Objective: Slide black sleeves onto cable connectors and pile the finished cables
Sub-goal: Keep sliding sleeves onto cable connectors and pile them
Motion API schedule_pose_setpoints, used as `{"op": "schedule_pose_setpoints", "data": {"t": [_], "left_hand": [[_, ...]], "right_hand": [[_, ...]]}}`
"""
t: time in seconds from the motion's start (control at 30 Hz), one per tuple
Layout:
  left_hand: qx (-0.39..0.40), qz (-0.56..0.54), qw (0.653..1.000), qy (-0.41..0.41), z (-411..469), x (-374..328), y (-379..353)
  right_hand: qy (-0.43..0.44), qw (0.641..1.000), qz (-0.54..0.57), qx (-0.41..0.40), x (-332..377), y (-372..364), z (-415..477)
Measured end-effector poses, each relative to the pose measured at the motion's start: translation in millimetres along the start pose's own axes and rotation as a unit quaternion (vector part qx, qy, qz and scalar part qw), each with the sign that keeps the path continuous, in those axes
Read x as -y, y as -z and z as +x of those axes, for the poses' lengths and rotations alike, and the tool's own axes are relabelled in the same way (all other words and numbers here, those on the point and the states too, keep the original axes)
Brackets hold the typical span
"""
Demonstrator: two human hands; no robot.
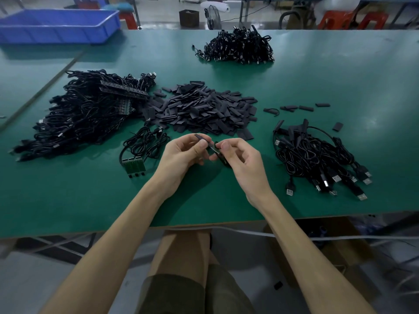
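Your left hand (181,156) pinches a flat black tubing sleeve (200,138); right hand (240,160) pinches a thin black cable (220,155) by its connector, just nearside of the loose black sleeve heap (204,107). Squeeze the sleeve's mouth open, then feed it on straight.

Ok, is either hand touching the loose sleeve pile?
No, the left hand and right hand pinch a black sleeve between them, short of the sleeve pile.

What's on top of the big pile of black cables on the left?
Dark strips of little circuit boards lie on top of the cable pile, near its far right side. Whatever is deeper inside the tangle is covered.
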State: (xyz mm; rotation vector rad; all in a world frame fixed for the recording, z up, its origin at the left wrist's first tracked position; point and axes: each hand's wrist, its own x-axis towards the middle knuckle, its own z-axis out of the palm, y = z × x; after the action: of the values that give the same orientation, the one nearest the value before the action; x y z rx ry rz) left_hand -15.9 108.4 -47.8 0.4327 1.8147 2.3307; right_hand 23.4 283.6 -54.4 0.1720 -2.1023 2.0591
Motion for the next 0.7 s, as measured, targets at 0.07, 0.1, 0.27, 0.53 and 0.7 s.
{"op": "schedule_pose_setpoints", "data": {"t": [0.07, 0.1, 0.27, 0.53, 0.7], "left_hand": [[-0.020, -0.033, 0.999, 0.007, 0.6, -0.7, 1.2], [-0.025, -0.043, 0.999, 0.010, 0.9, -0.8, 1.9], [-0.017, -0.035, 0.999, 0.014, 0.7, 1.4, 2.6], [-0.019, 0.025, 0.999, 0.018, 3.1, 6.6, 2.6], [-0.017, 0.029, 0.999, 0.023, 4.3, 7.1, 4.6]], "right_hand": [[0.005, 1.000, -0.022, 0.000, 0.1, -0.5, -0.2], [0.005, 0.999, -0.036, 0.003, 0.0, -0.7, -0.2], [0.001, 0.996, -0.085, 0.009, -2.2, 0.9, 0.3], [-0.002, 0.999, -0.042, -0.026, -6.6, 4.6, 1.9], [-0.003, 0.999, -0.044, -0.028, -8.2, 5.5, 1.9]]}}
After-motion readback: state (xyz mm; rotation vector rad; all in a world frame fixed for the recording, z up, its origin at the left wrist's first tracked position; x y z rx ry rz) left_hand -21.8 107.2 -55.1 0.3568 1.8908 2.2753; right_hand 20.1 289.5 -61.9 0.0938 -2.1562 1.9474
